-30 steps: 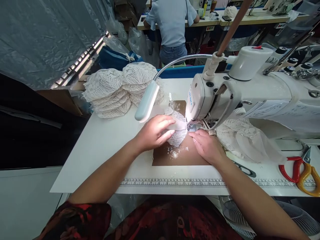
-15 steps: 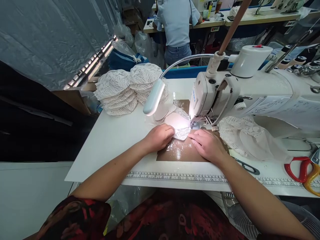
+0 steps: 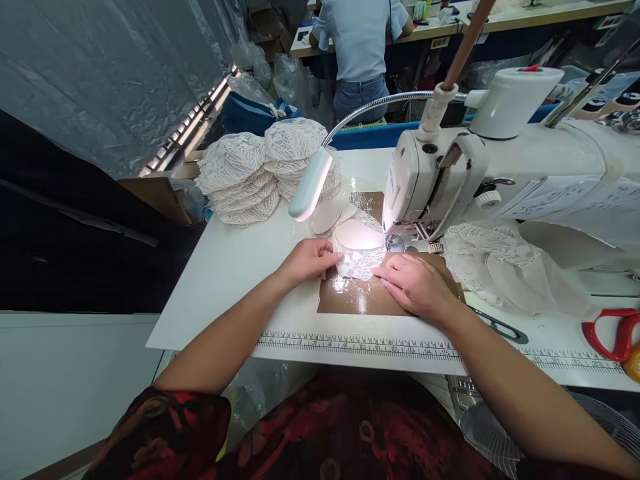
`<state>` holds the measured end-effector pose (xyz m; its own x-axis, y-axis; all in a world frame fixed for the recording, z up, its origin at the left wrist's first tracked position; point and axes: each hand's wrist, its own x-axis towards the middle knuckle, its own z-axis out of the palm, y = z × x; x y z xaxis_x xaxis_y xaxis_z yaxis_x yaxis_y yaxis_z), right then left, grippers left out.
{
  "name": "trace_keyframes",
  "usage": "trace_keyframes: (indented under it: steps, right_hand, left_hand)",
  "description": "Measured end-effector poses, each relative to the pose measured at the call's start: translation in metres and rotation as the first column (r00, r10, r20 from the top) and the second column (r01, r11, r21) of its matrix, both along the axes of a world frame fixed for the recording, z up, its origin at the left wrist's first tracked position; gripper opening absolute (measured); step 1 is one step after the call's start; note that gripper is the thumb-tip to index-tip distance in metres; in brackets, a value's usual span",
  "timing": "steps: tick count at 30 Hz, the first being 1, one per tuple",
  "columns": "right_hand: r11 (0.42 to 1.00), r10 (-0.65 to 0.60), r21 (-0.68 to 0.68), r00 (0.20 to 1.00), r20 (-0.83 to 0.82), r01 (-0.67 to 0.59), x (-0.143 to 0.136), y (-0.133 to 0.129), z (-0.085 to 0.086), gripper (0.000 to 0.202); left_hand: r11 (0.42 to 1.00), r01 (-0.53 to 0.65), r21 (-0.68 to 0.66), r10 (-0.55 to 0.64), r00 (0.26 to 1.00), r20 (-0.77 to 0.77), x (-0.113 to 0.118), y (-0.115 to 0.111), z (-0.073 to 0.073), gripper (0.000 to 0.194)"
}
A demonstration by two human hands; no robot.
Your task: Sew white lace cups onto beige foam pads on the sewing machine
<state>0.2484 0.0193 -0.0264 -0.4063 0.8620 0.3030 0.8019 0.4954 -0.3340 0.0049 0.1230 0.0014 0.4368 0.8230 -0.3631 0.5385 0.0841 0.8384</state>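
A white lace cup piece lies under the sewing machine's needle area, lit brightly, with a smooth pale oval pad on its far part. My left hand is at the lace's left edge, its thumb stretched over the border and its fingers curled; the lace there is partly hidden. On the near right edge, my right hand pinches the lace, fingertips close together, just in front of the presser foot. Beneath both lies a brown taped sheet.
The white sewing machine fills the right side, its lamp hanging over the work. Stacked lace cups stand at back left. More lace, red-handled scissors and a printed ruler strip are near. Beyond sits a person.
My left hand has shifted slightly left along the lace and its thumb is now more outstretched. My right hand stays nearly in place. The camera view has shifted a little.
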Motion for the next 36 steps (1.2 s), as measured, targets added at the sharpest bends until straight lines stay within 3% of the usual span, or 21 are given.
trace_keyframes:
  steps: [3, 6, 10, 14, 17, 19, 21, 24, 27, 29, 32, 36]
  right_hand:
    - [1.000, 0.010, 0.004, 1.000, -0.014, -0.010, 0.000, 0.000, 0.000, 0.029]
    - [1.000, 0.016, -0.005, 1.000, -0.026, -0.016, -0.001, 0.000, 0.002, 0.029]
    - [1.000, 0.007, -0.022, 0.999, -0.037, -0.008, 0.000, 0.000, 0.001, 0.028]
    - [1.000, 0.020, -0.018, 0.999, -0.039, -0.021, 0.001, -0.001, 0.001, 0.027]
    - [1.000, 0.016, -0.020, 0.999, -0.043, -0.017, 0.001, -0.002, 0.003, 0.027]
    - [0.999, 0.013, -0.029, 0.999, -0.046, -0.014, 0.002, -0.003, 0.003, 0.027]
    - [0.999, 0.014, -0.040, 0.999, -0.053, -0.016, 0.004, -0.004, 0.003, 0.026]
    - [0.998, -0.050, -0.044, 0.996, -0.072, 0.047, 0.008, -0.004, 0.002, 0.026]
    - [0.980, -0.198, -0.046, 0.978, -0.066, 0.195, 0.012, -0.003, 0.000, 0.029]
    - [0.968, -0.245, -0.061, 0.969, -0.033, 0.243, 0.012, -0.002, 0.000, 0.030]
    - [0.969, -0.236, -0.077, 0.972, 0.020, 0.236, 0.010, 0.000, 0.002, 0.030]
    - [0.967, -0.241, -0.069, 0.969, 0.049, 0.244, 0.007, 0.000, 0.004, 0.031]
  left_hand:
    - [0.993, -0.036, -0.109, 0.057, 0.979, 0.194, 0.016, -0.001, -0.002, 0.023]
    - [0.952, -0.092, -0.291, 0.199, 0.909, 0.365, 0.025, -0.007, 0.000, 0.018]
    - [0.890, -0.081, -0.449, 0.292, 0.858, 0.423, 0.033, -0.011, 0.002, 0.029]
    - [0.897, -0.033, -0.441, 0.182, 0.937, 0.299, 0.029, -0.010, 0.002, 0.033]
    - [0.941, 0.032, -0.338, 0.019, 0.989, 0.149, 0.010, -0.006, 0.005, 0.032]
    - [0.971, 0.140, -0.193, -0.142, 0.990, 0.003, -0.008, -0.005, 0.011, 0.031]
    - [0.956, 0.282, -0.075, -0.292, 0.935, -0.202, -0.025, -0.005, 0.023, 0.030]
    - [0.866, 0.498, -0.042, -0.481, 0.809, -0.337, -0.038, -0.008, 0.049, 0.024]
    - [0.762, 0.640, 0.097, -0.617, 0.763, -0.191, -0.029, -0.011, 0.071, 0.017]
    - [0.690, 0.671, 0.271, -0.662, 0.736, -0.137, -0.012, -0.009, 0.073, 0.017]
    - [0.552, 0.672, 0.493, -0.660, 0.714, -0.234, 0.018, -0.002, 0.054, 0.018]
    - [0.433, 0.691, 0.578, -0.571, 0.707, -0.418, 0.045, 0.011, 0.013, 0.019]
